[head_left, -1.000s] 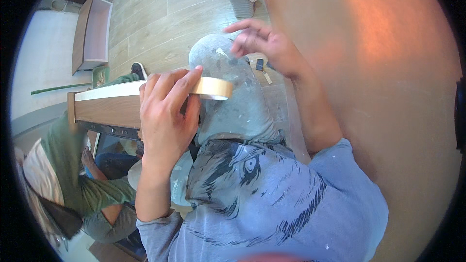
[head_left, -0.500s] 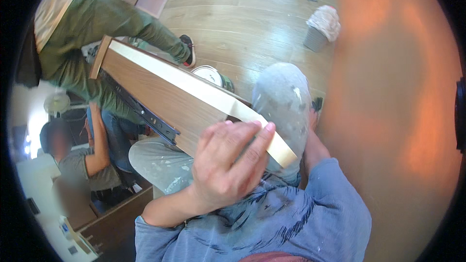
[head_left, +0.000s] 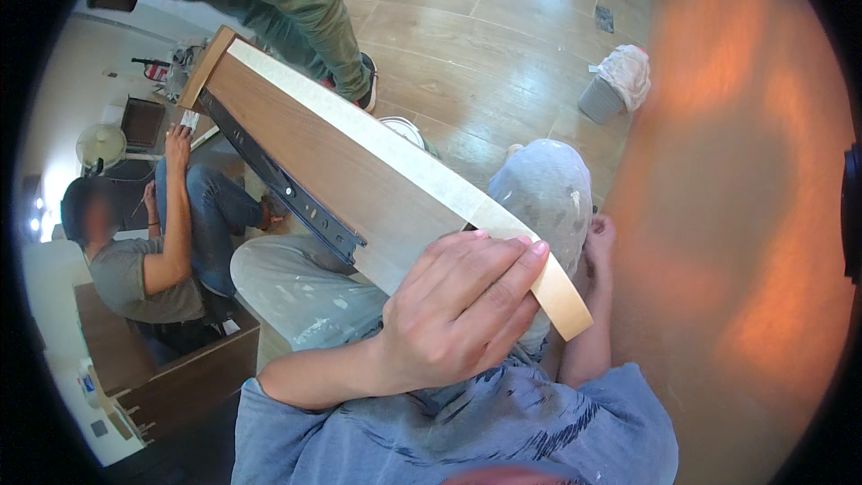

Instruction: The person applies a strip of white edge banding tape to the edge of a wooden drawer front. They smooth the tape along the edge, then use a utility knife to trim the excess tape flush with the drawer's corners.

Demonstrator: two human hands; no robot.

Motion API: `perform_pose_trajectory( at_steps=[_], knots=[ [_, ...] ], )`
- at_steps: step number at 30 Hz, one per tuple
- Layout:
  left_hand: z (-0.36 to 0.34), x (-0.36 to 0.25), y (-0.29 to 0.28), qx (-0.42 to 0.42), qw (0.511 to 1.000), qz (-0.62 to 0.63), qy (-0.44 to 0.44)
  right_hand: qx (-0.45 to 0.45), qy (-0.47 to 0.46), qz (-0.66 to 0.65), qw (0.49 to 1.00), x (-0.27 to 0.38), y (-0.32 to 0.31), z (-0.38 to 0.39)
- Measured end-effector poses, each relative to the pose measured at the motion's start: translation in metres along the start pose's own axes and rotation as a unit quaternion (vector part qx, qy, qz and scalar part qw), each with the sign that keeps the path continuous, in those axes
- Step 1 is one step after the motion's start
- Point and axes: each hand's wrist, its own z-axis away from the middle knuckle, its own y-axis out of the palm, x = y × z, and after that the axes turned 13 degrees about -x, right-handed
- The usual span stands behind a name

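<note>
Gripping one roll of pale tape (head_left: pixel 566 295) at the near end of a wooden drawer (head_left: pixel 319 148), I have my left hand (head_left: pixel 462 310) bent over it in the head camera's view, fingertips pressed against the roll's side. One cream strip (head_left: pixel 346 121) runs from the roll along the drawer's upper edge to its far end. One black metal slide (head_left: pixel 283 184) is fixed along the drawer's side. My right hand (head_left: pixel 600 238) is apart from the drawer, to the right of its near end and beside my right knee, its fingers curled; whether it holds anything I cannot tell. My two knees, in paint-spotted grey trousers (head_left: pixel 301 287), flank the drawer, one on each side. Two co-workers are near: one stands just behind the drawer's far end in green trousers (head_left: pixel 310 22), one dark shoe (head_left: pixel 367 83) showing, while the other, in a grey shirt (head_left: pixel 135 278) and blue jeans (head_left: pixel 211 211), is to the drawer's left with knees bent. One can (head_left: pixel 404 131), partly hidden, is just behind the drawer. One lined grey bin (head_left: pixel 600 101) is well to its right, and one round fan (head_left: pixel 101 145) to the left of its far end.
</note>
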Motion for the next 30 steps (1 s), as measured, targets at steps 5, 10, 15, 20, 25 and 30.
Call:
perform_pose_trajectory(
  at_steps=[5,10,15,20,25,30],
  knots=[
    [0.004,0.003,0.0,-0.039,0.999,0.018,0.011,0.072,-0.243,-0.223,0.941,0.204,-0.05,0.05],
    [0.007,0.004,-0.005,-0.054,0.998,0.021,0.007,0.355,-0.415,-0.152,0.824,0.335,-0.038,0.117],
    [0.006,0.005,-0.002,-0.074,0.997,0.024,0.005,0.487,-0.475,-0.034,0.732,0.389,-0.008,0.135],
    [0.003,0.003,-0.004,-0.076,0.997,0.013,0.003,0.524,-0.513,0.03,0.68,0.403,0.001,0.133],
    [0.0,0.003,-0.001,-0.063,0.998,0.028,0.004,0.516,-0.528,0.03,0.674,0.403,0.005,0.131],
    [-0.008,0.002,0.004,-0.059,0.998,0.025,-0.002,0.537,-0.524,0.005,0.662,0.401,0.01,0.123]
  ],
)
